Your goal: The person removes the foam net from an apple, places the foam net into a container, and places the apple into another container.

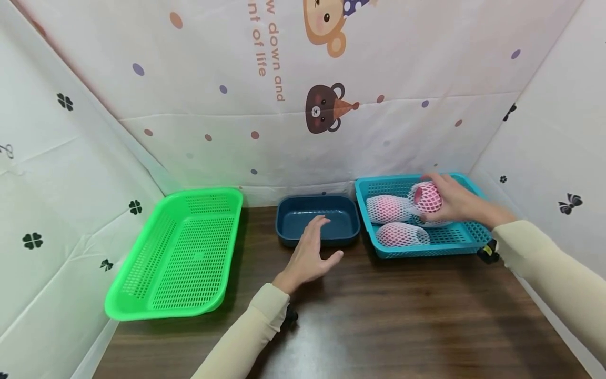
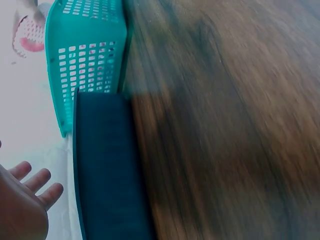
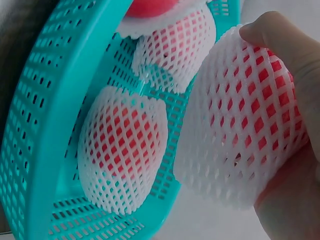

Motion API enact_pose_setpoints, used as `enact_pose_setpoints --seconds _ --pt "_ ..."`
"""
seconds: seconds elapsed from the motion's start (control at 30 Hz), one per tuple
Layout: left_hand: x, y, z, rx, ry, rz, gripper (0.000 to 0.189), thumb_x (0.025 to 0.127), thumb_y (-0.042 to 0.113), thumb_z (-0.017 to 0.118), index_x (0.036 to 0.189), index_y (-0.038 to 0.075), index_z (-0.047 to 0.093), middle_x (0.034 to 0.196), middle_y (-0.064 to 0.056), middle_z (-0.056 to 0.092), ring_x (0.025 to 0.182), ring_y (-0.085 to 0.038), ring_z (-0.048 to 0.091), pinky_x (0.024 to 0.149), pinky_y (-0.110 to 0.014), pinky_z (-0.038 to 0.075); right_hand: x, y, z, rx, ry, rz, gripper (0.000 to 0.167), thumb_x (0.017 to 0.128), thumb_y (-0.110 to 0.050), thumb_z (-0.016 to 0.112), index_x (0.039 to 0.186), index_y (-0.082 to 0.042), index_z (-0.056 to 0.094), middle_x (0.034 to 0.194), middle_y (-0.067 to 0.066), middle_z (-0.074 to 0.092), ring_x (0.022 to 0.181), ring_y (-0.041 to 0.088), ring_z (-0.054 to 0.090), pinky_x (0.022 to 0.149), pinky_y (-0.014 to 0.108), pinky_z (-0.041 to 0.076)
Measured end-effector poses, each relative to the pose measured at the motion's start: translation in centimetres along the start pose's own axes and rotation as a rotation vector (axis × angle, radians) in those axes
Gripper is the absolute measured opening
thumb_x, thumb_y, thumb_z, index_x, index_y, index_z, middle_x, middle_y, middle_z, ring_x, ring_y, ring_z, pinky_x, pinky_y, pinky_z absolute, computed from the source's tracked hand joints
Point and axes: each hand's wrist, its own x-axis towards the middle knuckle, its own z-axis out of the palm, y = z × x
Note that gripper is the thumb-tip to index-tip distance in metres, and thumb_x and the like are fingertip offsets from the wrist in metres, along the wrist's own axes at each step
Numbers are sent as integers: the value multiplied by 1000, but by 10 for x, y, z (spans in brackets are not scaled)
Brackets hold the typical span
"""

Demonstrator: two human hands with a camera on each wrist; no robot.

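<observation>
My right hand grips a round pinkish-red fruit in a white foam net, raised over the turquoise basket. Close up in the right wrist view, thumb and fingers press the foam net from the side; the kind of fruit cannot be told. Beneath it, other netted fruits lie in the basket, one near the front wall and another partly hidden by the hand. My left hand hovers with spread fingers at the near edge of a dark blue tray, holding nothing.
A bright green perforated basket stands on the left of the brown wooden table. Printed white cloth hangs behind and at both sides. The tray sits close beside the turquoise basket's left wall.
</observation>
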Motion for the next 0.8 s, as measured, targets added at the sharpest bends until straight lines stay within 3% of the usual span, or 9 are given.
enact_pose_setpoints --seconds 0.27,0.5,0.8 --pt "-10 -8 -14 16 45 -2 76 93 39 71 153 12 33 164 -9 26 149 -26 30 118 -54 33 -7 -11 7 14 31 -5 96 73 -25 93 149 -6 36 128 23 48 107 35 49 74 51 52" --pt "-19 -13 -20 16 54 -9 78 92 35 73 153 4 34 164 -10 26 149 -28 29 118 -55 33 -13 -26 17 22 35 -28 98 71 -26 95 148 -5 38 126 21 50 104 31 49 76 50 54" --pt "-30 -21 -29 44 71 -34 80 93 39 70 153 4 32 164 -10 26 149 -27 28 119 -53 32 -11 -44 20 33 33 -38 100 70 -28 95 149 -8 36 129 19 50 104 30 51 71 43 54"
